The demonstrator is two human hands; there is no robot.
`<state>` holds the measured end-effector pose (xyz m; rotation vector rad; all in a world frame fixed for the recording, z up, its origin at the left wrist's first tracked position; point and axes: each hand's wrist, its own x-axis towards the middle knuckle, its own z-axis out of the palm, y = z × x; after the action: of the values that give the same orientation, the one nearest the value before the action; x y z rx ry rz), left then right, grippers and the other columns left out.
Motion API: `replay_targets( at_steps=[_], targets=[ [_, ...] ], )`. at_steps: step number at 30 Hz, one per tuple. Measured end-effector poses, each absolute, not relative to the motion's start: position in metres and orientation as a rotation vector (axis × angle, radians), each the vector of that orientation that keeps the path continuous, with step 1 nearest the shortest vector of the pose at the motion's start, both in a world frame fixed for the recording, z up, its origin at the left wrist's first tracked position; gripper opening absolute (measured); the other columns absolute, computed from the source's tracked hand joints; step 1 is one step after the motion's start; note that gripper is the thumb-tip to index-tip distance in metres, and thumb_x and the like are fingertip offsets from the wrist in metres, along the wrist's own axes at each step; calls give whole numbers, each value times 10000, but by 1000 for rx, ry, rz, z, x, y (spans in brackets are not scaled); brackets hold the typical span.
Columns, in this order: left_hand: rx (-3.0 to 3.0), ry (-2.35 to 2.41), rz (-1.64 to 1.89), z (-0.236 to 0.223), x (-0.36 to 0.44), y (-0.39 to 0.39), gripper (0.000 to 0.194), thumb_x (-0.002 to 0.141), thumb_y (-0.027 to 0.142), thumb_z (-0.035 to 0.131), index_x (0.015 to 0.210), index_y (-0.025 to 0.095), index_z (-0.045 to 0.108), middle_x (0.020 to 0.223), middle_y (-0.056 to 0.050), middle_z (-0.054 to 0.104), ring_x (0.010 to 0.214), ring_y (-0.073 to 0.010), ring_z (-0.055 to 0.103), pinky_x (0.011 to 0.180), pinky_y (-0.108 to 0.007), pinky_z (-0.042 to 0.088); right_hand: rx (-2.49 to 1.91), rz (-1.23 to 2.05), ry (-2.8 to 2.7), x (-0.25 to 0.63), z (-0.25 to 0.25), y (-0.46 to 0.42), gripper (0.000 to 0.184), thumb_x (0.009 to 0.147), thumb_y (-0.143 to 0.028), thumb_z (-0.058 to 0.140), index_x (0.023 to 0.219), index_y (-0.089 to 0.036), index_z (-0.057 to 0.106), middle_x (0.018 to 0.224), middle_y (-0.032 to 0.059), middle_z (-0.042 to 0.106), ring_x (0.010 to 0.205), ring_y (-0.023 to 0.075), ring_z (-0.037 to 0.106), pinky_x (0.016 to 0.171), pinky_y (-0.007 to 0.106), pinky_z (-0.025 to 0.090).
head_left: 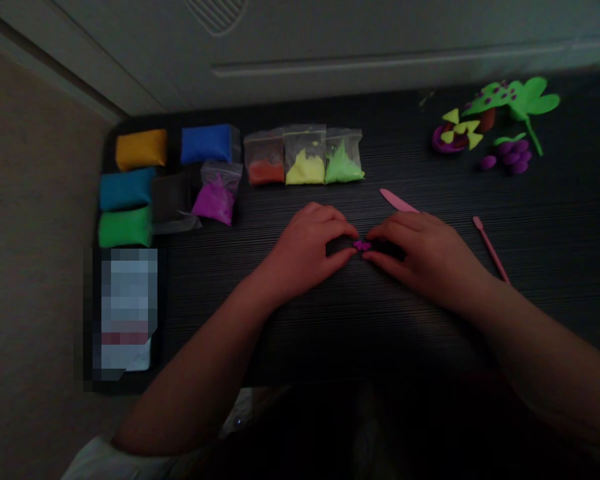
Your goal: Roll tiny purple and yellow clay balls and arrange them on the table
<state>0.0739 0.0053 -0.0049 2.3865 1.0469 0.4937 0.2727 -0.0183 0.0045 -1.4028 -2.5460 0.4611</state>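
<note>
Between both sets of fingertips, at the middle of the dark table, is a small purple modelling clay piece (362,246) with a lobed outline. My left hand (313,243) grips its left side with thumb and forefinger. From the right, my right hand (415,247) has its thumb and forefinger curled in at the piece's other side. The fingertips partly cover the clay. A pink plastic clay knife (397,200) lies just behind my right hand, its near end hidden. Farther right rests a thin pink modelling tool (490,248), partly covered by my right forearm.
Clay packs lie at the back left, among them a yellow-orange pack (141,149), a blue pack (206,144) and a purple bag (215,200). A green clay flower (535,97), purple grapes (515,155) and a purple bowl (443,141) stand back right. A blurred-out device (129,300) lies left.
</note>
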Motion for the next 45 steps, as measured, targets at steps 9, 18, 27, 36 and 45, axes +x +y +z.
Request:
replay_targets(
  at_steps=[9,18,27,36,45],
  targets=[
    [2377,1040,488,-5,73,6,186,801,267,514,921,187,632,905,-31,585,893,-157,490,836,-317,383,-1386,458,-2538,273,5,-18,216,812,-326,494,922,-171,596,876,63,607,875,205,565,788,356,430],
    [2370,1091,518,-8,75,5,183,805,227,509,935,187,631,912,-30,591,892,-156,492,824,-312,392,-1403,428,-2581,271,6,-19,225,821,-366,484,885,-180,592,877,56,605,866,211,561,784,370,426],
    [2323,1134,622,-6,74,7,142,798,184,503,880,149,614,909,-34,597,897,-138,504,846,-290,397,-1358,638,-2506,277,9,-16,140,802,-285,519,881,-201,598,888,32,628,869,180,567,804,365,425],
    [2335,1115,595,-7,74,6,123,790,192,495,823,163,609,881,-32,583,890,-151,492,842,-309,394,-1315,594,-2597,273,9,-17,199,817,-356,497,835,-193,610,843,37,613,833,182,558,820,402,404],
    [2332,1117,590,-5,73,6,130,751,124,490,835,147,586,880,-33,585,882,-148,493,837,-298,393,-1349,577,-2481,274,8,-15,263,837,-250,456,1067,-192,570,970,54,603,930,182,539,842,360,425]
  ],
)
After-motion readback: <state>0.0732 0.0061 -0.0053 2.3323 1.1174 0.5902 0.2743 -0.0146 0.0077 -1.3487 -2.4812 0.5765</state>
